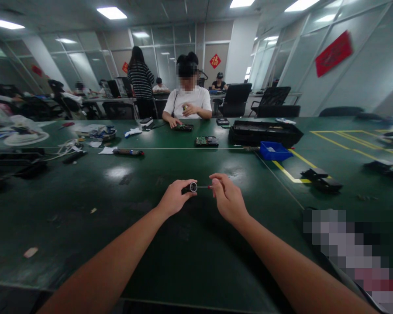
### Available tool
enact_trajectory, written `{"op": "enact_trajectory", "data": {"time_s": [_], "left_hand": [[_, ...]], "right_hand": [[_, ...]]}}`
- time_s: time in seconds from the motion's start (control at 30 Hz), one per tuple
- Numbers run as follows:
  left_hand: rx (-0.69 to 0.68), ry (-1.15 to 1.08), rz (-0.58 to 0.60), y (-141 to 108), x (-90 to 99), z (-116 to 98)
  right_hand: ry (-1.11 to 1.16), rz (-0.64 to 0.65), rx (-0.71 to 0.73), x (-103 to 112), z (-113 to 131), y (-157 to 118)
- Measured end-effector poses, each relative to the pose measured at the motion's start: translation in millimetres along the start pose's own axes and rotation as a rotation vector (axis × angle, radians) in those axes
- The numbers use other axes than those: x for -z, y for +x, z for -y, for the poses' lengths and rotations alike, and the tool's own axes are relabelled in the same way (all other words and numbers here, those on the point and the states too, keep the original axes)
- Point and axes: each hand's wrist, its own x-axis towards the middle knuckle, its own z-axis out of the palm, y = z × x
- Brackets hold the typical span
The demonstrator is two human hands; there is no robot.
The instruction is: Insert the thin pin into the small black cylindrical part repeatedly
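Near the middle of the green table, my left hand (pixel 175 196) is closed around a small black cylinder with a silver-ringed round end (pixel 193 187). Its exact kind I cannot make out. Opposite it, my right hand (pixel 228 196) pinches a screwdriver (pixel 203 187) by its red handle, which the fingers mostly hide. The thin metal shaft points left and level toward the cylinder's side. Its tip meets the cylinder's edge, though I cannot tell whether it has gone into a screw or hole. Both hands are held above the tabletop.
Across the green table (pixel 144 261), a person in a white shirt (pixel 188 104) handles a circuit-board part. A hard drive (pixel 207 141) lies ahead. A blue bin (pixel 275 151) and long black casing (pixel 265 133) stand to the right; a screwdriver-like tool (pixel 129 152) and cables (pixel 65 148) lie left.
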Motion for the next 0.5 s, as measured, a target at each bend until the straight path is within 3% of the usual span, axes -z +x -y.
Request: {"op": "enact_trajectory", "data": {"time_s": [0.17, 0.37, 0.5], "left_hand": [[0.009, 0.001, 0.006, -2, 1.5, -4], [0.030, 0.004, -0.060, 0, 1.5, -4], [-0.074, 0.058, -0.043, 2, 3.1, -5]], "right_hand": [[0.199, -0.083, -0.030, -5, -6, 0], [0.454, -0.125, -0.186, -13, -18, 8], [0.672, -0.162, -0.330, -14, -33, 15]]}}
